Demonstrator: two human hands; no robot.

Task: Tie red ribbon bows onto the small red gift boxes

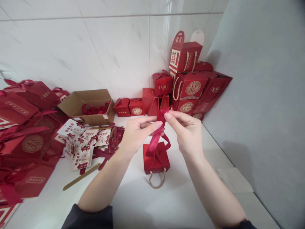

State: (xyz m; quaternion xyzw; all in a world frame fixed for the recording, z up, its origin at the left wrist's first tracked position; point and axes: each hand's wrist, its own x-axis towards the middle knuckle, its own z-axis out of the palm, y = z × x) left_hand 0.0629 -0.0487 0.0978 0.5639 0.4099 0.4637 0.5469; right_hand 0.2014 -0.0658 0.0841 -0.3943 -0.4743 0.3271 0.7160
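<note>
Ribbon [157, 136] of glossy red satin shows on my feed, pinched up high between both hands. The left hand [137, 135] grips it from the 9 o'clock side, thumb and curled fingers closed on the cloth. The right hand [184, 133] comes in from 3 o'clock, thumb and forefinger pinching the upper end. The two hands nearly meet, and the folds between them are hard for me to read. The ribbon drops to a small red gift box [156, 162] at 6 o'clock from the hands, a folded card carton with a pointed flap top and a twisted twine handle [156, 182] lying on the white counter [133, 206]. A loop of ribbon arcs at the box's right side; where it fastens is hidden from me. At 10 o'clock sits an open kraft carton [84, 108] holding tangled red ribbons [94, 109]. Nearer, printed paper cards [78, 144] lie in a loose heap with red card strips and a slim gold stick [81, 177]. Flat red gift bags [23, 143] pile up at 9 o'clock, cut off by the frame edge. At 1 o'clock, red boxes and rope-handled bags [188, 86] stack against the marble-veined tile wall [95, 47], their lower parts overlapping and hiding each other.
</note>
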